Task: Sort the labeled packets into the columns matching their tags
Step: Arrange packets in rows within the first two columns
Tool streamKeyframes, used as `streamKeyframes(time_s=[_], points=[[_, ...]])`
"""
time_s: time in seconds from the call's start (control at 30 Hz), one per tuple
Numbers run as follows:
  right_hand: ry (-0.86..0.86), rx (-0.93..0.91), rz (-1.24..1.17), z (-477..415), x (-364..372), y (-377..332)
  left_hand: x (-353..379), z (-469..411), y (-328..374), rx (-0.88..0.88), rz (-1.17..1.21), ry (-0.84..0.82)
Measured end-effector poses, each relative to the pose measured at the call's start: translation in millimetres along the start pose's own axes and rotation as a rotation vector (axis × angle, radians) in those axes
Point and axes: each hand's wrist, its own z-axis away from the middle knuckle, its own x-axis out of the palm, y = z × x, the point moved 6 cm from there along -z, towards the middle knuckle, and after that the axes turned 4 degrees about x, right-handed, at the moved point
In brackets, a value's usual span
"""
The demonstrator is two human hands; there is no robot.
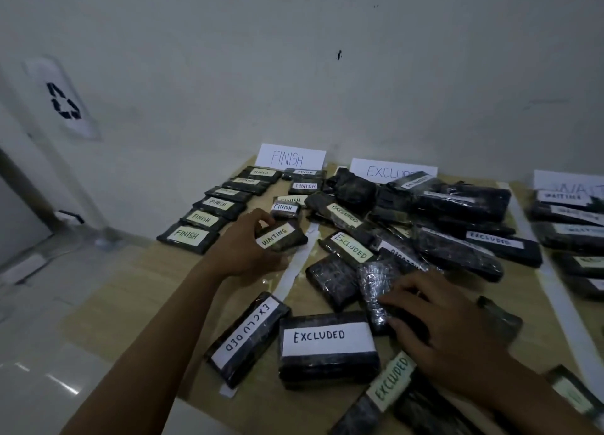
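Black wrapped packets with paper labels lie on a wooden board (170, 271). My left hand (242, 245) grips a small packet tagged WAITING (282, 236) near the white divider strip (294, 271). My right hand (441, 320) rests on a shiny unlabeled packet (376, 287), its fingers curled over that packet's edge. Column signs stand at the back: FINISH (289, 157), EXCLUDED (389, 171) and a partly visible WAITING sign (572, 182). A neat row of FINISH packets (212, 214) runs along the left. EXCLUDED packets (327, 346) are piled in the middle column.
Another white strip (555, 284) separates the middle column from the WAITING packets (568, 225) at the right. A white wall rises behind the board. A sheet with a recycling symbol (63, 99) hangs on the left. Pale floor tiles lie left of the board.
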Motion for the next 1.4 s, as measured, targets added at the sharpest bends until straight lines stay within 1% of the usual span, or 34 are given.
streamKeyframes(time_s=[0.13,0.2,0.3,0.4,0.5,0.6,0.67,0.73,0.8,0.87,0.93,1.0,1.03,1.17,1.23,1.33,1.4], points=[[0.023,0.002,-0.05,0,-2,0,-11,14,41,0.138,0.317,0.151],[0.056,0.008,-0.104,-1,-7,1,-11,17,62,0.22,0.391,0.188],[0.115,0.034,-0.15,0,-17,4,-1,22,96,0.356,0.366,0.184],[0.162,0.124,-0.223,3,-36,14,13,25,131,0.473,0.285,0.181],[0.211,0.268,-0.381,14,-58,27,35,29,168,0.613,0.236,0.064],[0.308,0.484,-0.722,33,-77,44,64,37,204,0.712,0.281,-0.107],[0.336,0.589,-0.906,51,-88,51,89,45,230,0.749,0.331,-0.225],[0.385,0.668,-0.989,72,-101,55,118,56,255,0.791,0.367,-0.341],[0.513,0.753,-1.019,99,-115,59,148,68,273,0.839,0.363,-0.443],[0.656,0.836,-0.98,130,-128,67,175,75,281,0.843,0.304,-0.527],[0.792,0.914,-0.908,164,-141,79,195,74,280,0.85,0.194,-0.56],[0.861,0.984,-0.784,193,-155,88,208,71,276,0.9,0.076,-0.554],[0.864,1.029,-0.71,207,-161,92,214,68,272,0.911,0.021,-0.56],[0.761,1.159,-0.413,233,-172,98,232,63,253,0.941,-0.149,-0.612],[0.706,1.195,-0.304,234,-171,97,234,61,248,0.933,-0.174,-0.618],[0.59,1.182,-0.083,225,-164,94,233,56,242,0.905,-0.164,-0.614],[0.545,1.158,0.088,221,-161,93,232,55,242,0.899,-0.158,-0.606]])
